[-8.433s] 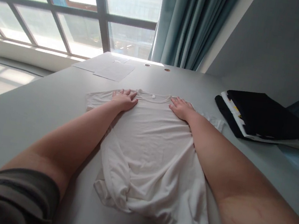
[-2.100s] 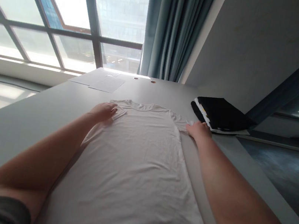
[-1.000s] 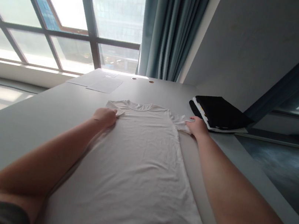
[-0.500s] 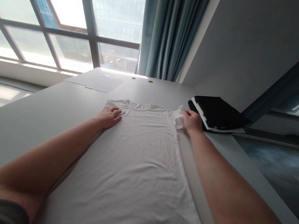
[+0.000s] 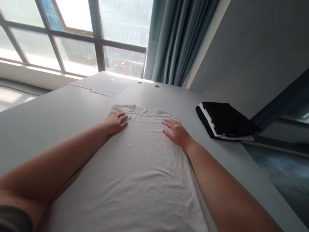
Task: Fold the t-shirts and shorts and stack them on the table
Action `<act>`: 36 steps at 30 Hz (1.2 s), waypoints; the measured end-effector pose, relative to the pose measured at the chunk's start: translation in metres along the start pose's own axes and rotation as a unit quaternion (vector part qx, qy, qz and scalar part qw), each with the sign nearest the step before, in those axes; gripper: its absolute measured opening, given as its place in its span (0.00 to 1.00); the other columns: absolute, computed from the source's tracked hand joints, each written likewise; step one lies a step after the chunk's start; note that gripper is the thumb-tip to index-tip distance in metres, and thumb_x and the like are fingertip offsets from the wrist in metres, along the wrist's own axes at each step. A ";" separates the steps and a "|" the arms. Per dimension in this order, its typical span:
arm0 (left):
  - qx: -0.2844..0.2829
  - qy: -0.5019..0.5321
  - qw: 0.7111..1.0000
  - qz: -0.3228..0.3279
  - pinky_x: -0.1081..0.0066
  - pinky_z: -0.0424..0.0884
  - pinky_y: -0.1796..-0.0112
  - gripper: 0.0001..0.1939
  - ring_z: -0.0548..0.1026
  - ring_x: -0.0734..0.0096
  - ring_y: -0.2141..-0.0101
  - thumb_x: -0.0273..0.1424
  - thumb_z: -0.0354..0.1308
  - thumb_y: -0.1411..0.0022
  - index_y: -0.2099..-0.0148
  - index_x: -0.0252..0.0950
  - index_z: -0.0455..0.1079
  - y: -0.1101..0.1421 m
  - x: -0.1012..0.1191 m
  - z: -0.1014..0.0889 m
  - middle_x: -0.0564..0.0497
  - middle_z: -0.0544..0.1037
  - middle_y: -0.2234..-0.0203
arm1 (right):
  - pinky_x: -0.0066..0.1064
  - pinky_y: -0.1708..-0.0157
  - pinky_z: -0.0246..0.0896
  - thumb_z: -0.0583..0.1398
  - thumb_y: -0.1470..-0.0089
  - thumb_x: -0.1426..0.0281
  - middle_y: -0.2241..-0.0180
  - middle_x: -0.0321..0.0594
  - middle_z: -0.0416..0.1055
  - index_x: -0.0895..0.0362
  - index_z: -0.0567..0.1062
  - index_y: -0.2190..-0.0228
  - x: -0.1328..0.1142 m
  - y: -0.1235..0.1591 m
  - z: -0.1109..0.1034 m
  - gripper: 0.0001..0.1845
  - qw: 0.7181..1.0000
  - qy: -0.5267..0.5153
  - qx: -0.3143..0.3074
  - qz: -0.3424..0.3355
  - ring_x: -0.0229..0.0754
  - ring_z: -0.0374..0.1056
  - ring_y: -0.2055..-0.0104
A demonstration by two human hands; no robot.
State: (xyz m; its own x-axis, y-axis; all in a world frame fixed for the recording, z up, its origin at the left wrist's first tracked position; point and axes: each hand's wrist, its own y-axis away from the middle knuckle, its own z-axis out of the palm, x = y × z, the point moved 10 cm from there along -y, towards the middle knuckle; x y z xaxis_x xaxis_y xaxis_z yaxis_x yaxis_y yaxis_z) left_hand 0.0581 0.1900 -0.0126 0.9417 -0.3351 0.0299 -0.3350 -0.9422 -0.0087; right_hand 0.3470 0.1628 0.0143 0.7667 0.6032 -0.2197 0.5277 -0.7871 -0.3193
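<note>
A white T-shirt (image 5: 139, 160) lies spread on the table, its round neckline at the far end and its lower part towards me. My left hand (image 5: 115, 122) rests flat on the shirt's upper left side, below the shoulder, fingers stretched out. Opposite it, my right hand (image 5: 177, 131) lies on the upper right side with its fingers spread. No sleeve sticks out at the right shoulder. Light wrinkles cross the middle of the shirt.
The pale table (image 5: 22, 143) reaches to the curtain (image 5: 178, 34) and window. Sheets of paper (image 5: 109, 88) lie at the far left. Black folders (image 5: 228, 119) with papers are stacked at the right edge. Two round holes sit near the far edge.
My right hand has let go of the right sleeve and moved left onto the shirt. That sleeve no longer sticks out to the side. My left hand has stayed in place.
</note>
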 end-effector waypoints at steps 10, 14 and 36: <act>-0.049 0.011 0.991 -0.127 0.40 0.52 0.35 0.39 0.49 0.34 0.28 0.55 0.36 0.26 0.21 0.44 0.47 0.017 0.008 0.001 0.40 0.47 0.24 | 0.48 0.25 0.36 0.49 0.31 0.46 0.24 0.44 0.41 0.49 0.54 0.26 0.009 0.008 0.043 0.40 0.978 0.050 -0.180 0.093 0.57 0.37 0.22; -0.049 0.006 0.992 -0.116 0.42 0.49 0.33 0.40 0.47 0.35 0.27 0.55 0.35 0.27 0.21 0.43 0.46 0.013 0.007 0.002 0.39 0.45 0.24 | 0.49 0.25 0.35 0.48 0.30 0.48 0.24 0.45 0.39 0.49 0.54 0.26 0.010 0.006 0.039 0.38 0.978 0.053 -0.179 0.092 0.57 0.37 0.22; 0.118 -0.032 0.987 -0.103 0.47 0.51 0.32 0.32 0.56 0.49 0.29 0.46 0.40 0.23 0.24 0.41 0.56 0.046 0.010 -0.042 0.40 0.56 0.26 | 0.51 0.26 0.38 0.50 0.30 0.56 0.26 0.48 0.48 0.54 0.63 0.29 0.034 -0.003 0.024 0.33 0.981 0.079 -0.116 0.132 0.59 0.40 0.23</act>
State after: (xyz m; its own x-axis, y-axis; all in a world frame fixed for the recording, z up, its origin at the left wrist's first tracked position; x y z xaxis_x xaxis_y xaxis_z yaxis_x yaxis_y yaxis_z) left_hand 0.0513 0.1436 0.0289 0.9917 -0.1282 -0.0068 -0.1260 -0.9620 -0.2423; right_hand 0.3626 0.1890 -0.0137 0.9253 0.3615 -0.1148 0.3583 -0.9323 -0.0487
